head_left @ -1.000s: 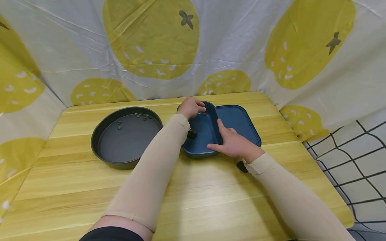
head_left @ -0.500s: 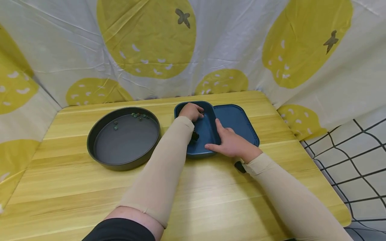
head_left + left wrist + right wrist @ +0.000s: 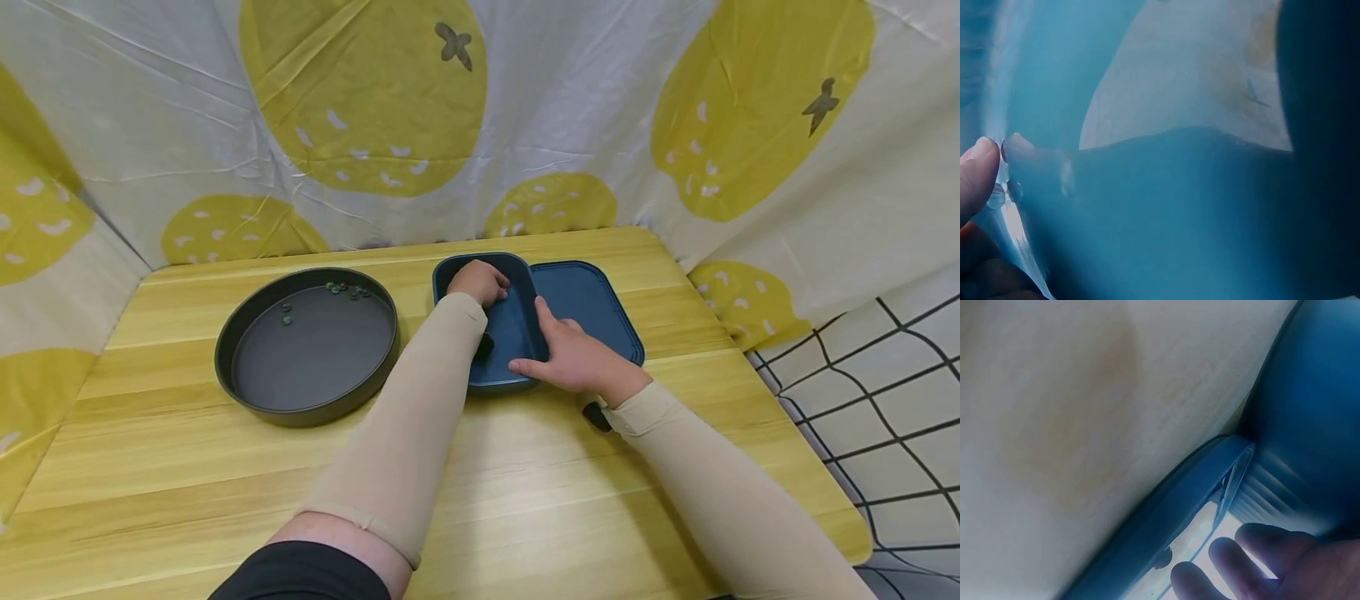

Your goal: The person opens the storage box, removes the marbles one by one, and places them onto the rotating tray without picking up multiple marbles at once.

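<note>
A deep blue box [image 3: 517,321] stands near the table's back, in the head view. My left hand [image 3: 478,282] reaches inside it near the far left, fingers curled. In the left wrist view a small clear marble [image 3: 995,197] lies against the shiny inner wall, between the left thumb [image 3: 979,165] and curled fingers; whether they grip it cannot be seen. My right hand [image 3: 573,354] rests at the box's right front corner, thumb and index finger spread along the wall. Its other fingers [image 3: 1229,556] lie loosely outside, in the right wrist view.
Left of the box stands a round dark grey pan [image 3: 315,358] with several small greenish marbles [image 3: 348,290] in it. A flat blue lid [image 3: 588,304] lies right of the box. Behind the wooden table [image 3: 525,500] hangs a patterned curtain [image 3: 555,100]; a black wire grid [image 3: 885,417] is at right.
My left hand has gone lower into the box, over the spot where small reddish marbles showed, and then stayed almost still. My right hand keeps its place at the box. The head view shifted slightly.
</note>
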`<state>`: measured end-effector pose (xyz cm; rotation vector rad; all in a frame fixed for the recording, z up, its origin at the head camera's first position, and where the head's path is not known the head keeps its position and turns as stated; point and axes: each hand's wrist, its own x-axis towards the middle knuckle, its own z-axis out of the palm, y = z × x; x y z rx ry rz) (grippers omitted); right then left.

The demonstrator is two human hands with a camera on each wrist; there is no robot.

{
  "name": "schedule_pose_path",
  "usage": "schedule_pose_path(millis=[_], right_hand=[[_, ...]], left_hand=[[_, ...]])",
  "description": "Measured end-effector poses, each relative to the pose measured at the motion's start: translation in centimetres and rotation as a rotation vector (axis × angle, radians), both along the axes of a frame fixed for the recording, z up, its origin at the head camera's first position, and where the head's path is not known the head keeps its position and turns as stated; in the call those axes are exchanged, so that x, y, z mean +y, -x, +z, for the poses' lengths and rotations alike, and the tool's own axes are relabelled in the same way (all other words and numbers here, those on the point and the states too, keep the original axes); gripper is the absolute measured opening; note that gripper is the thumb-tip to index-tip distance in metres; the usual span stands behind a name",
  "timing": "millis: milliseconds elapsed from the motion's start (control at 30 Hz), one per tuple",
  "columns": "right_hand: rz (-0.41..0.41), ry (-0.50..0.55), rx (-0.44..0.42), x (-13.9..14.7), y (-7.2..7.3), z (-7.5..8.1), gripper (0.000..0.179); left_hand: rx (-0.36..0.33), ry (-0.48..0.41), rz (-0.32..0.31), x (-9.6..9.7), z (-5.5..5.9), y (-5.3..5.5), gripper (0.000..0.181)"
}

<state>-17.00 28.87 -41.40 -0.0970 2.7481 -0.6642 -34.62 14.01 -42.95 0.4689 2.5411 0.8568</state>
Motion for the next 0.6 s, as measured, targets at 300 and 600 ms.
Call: schedule_pose_path(millis=[300, 600], right_hand=[[0.004, 0.003, -0.003, -0.1, 0.0, 0.1, 0.128], [0.003, -0.003, -0.006, -0.1, -0.1, 0.3, 0.126]], left_hand=[[0.012, 0.012, 0.003, 0.0, -0.1, -0.2, 0.029], [0.043, -0.01, -0.092, 0.0, 1.2, -0.2, 0.029]])
